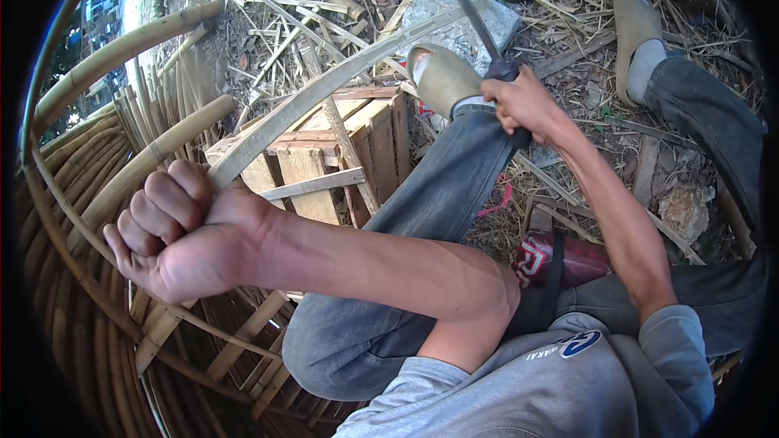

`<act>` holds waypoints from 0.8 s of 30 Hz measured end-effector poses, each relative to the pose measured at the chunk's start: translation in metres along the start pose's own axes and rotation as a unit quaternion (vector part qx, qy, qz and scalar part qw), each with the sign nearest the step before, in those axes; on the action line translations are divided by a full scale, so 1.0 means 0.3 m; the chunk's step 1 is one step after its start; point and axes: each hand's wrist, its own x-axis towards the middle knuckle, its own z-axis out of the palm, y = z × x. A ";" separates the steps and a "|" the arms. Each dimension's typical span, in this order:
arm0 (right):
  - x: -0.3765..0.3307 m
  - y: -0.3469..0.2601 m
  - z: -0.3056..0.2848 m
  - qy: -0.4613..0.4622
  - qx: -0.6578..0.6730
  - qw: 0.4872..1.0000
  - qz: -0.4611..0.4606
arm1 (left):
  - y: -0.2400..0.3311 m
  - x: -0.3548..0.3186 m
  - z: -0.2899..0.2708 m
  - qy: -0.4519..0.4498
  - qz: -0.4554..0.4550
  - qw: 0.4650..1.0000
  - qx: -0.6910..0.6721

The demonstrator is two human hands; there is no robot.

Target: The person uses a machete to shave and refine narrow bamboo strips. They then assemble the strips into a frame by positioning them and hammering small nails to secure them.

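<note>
While the left hand (182,231) is clenched in a fist around the near end of a long split bamboo strip (324,89) at the left of the frame, the strip runs up and right across a wooden crate (381,134) toward a grey stone block (466,24). Right of centre, the right hand (519,101) grips the handle of a long dark blade (462,4) rising to the top edge. Woven bamboo framework (81,195) curves along the left side.
</note>
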 end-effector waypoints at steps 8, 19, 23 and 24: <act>-0.194 -0.221 0.065 -0.046 -0.060 0.980 -0.182 | 0.002 -0.035 0.004 -0.166 -0.013 0.972 -0.164; -0.240 -0.150 0.200 0.005 -0.031 0.979 -0.202 | 0.003 -0.069 0.104 0.061 0.101 0.988 0.098; -0.066 -0.060 0.072 0.076 -0.047 0.994 -0.058 | -0.027 -0.081 0.163 0.138 0.105 0.977 0.123; -0.074 -0.094 0.058 0.045 -0.037 0.997 -0.046 | -0.024 -0.076 0.172 0.141 0.125 0.972 0.140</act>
